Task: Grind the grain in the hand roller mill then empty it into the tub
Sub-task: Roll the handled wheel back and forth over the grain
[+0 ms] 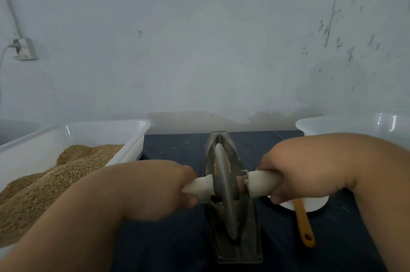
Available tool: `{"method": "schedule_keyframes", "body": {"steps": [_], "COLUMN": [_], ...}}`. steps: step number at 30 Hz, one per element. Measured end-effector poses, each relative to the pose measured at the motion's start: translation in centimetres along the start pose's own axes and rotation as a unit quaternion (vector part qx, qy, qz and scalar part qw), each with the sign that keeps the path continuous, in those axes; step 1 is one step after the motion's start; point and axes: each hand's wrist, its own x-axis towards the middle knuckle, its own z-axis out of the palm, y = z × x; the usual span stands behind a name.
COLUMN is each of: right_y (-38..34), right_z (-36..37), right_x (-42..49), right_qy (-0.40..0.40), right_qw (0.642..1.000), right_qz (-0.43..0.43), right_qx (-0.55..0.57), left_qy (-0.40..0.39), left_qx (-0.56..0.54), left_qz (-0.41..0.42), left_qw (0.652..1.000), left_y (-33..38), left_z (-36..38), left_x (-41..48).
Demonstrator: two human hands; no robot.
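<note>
Here, the trough (235, 240) of the mill lies at bottom centre, its long axis running up the frame, away from you. The wheel (224, 192) stands in it, axle crosswise. Your left hand (177, 187) and right hand (286, 174) each grip a white handle (264, 180); roll lengthwise.

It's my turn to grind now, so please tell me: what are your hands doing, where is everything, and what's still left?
The left hand grips the roller's left handle; the right hand grips the right handle.
The wheel stands in the metal trough, grain beside it.
The left tub holds a brown heap; the inside of the right tub is hidden.
Done: mill loaded, both hands on.
Left: finish grinding, then empty the trough into the tub.
</note>
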Motion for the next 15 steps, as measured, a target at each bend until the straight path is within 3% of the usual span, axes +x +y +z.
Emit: {"method": "schedule_keyframes", "body": {"steps": [2,5,9,12,15], "right_y": [0.3,1.3,2.9,3.5,3.5], "right_z": [0.6,2.5,5.9,7.4,7.0], "right_x": [1.1,4.0,7.9,9.4,9.1], "right_qy": [0.008,0.053,0.193,0.275,0.271], "right_qw": [1.000,0.998,0.976,0.955,0.957], "right_qz": [0.010,0.045,0.097,0.106,0.099], "right_qx": [0.006,0.004,0.005,-0.026,-0.029], "left_qy": [0.013,0.110,0.262,0.293,0.301], "left_qx": [-0.009,-0.045,0.000,0.007,0.010], "left_qz": [-0.006,-0.027,-0.086,-0.095,-0.093], "left_qw": [1.000,0.993,0.961,0.951,0.949], "left_y": [-0.1,-0.7,-1.4,-2.1,-2.4], "left_z": [0.4,1.8,4.7,6.1,6.1], "left_x": [0.7,3.3,7.3,8.5,8.4]}}
